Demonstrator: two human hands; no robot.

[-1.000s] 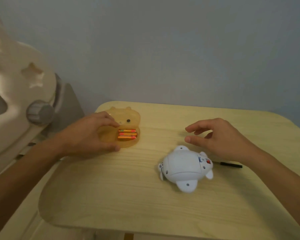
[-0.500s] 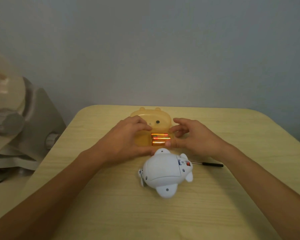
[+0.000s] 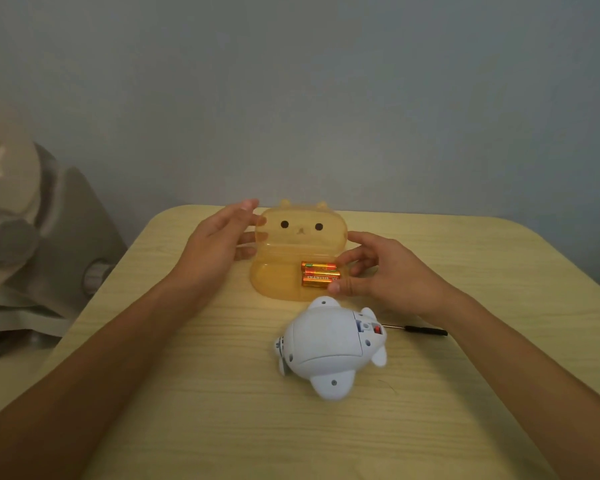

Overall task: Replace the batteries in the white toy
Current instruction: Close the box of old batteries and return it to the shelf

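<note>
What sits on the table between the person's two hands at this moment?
In the head view, the open orange bear-faced case sits between the left hand and right hand, with three batteries in its tray near the right hand.

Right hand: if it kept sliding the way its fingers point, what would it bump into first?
The right hand points left, toward the orange batteries in the open bear-faced case. It would probably meet the case's rim, then the batteries; its thumb already looks very close, though depth is hard to judge.
</note>
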